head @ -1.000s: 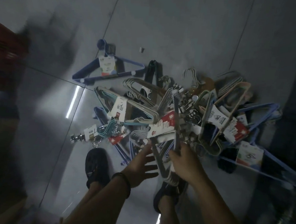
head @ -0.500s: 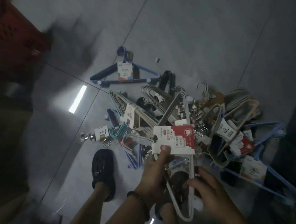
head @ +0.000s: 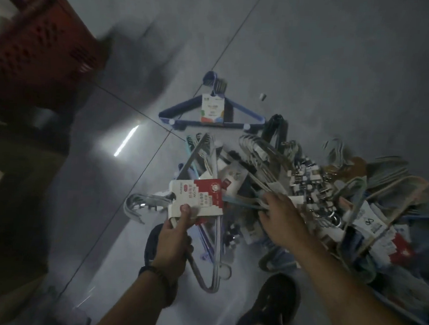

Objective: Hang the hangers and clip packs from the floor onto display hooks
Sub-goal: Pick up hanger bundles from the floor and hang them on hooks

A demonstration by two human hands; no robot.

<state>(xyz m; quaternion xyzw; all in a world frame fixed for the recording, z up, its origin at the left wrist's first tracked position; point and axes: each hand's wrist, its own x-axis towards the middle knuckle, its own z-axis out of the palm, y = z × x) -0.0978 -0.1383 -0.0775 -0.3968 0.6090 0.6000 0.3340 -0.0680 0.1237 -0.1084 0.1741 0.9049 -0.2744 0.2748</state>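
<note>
My left hand [head: 172, 242] clamped a grey hanger pack [head: 205, 237] by its red-white card, lifted above the floor [head: 314, 68]. My right hand [head: 284, 218] reached spread-fingered into the hanger pile [head: 308, 178], grip unclear.

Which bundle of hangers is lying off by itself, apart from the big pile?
The blue hanger bundle with the white tag, farthest from the person. It lies flat on bare floor, while the others are tangled in the pile.

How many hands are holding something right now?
2. The left hand grips a hanger pack by its red-and-white card; the right hand reaches into the hanger pile, closed around pale hangers there.
</note>
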